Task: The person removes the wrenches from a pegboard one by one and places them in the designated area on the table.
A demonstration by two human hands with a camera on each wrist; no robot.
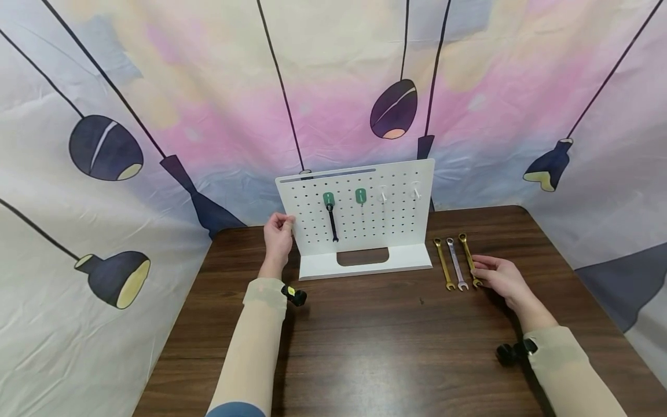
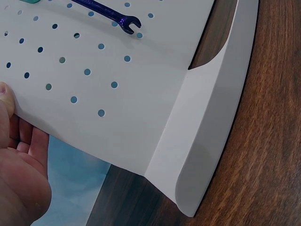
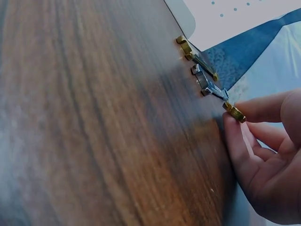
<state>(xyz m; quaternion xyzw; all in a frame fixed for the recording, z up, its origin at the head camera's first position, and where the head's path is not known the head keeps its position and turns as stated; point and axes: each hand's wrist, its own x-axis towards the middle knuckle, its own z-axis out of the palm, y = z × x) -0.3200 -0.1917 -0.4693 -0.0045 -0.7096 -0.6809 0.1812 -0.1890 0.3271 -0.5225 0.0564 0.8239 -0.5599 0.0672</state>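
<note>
My left hand grips the left edge of a white pegboard stand, thumb on the front face and fingers behind. From the board's left green hook hangs a dark combination wrench, bluish-purple in the left wrist view, its open end pointing down. At the board's right, my right hand pinches a gold wrench near its open end between thumb and fingers. Beside it on the table lie a silver wrench and another gold wrench, roughly parallel, their open ends towards me.
A second green hook and two clear hooks on the board carry nothing. The stand's base rests on a brown wooden table. Behind the table hangs a cloth printed with lamps. Small black cameras sit on both wrists.
</note>
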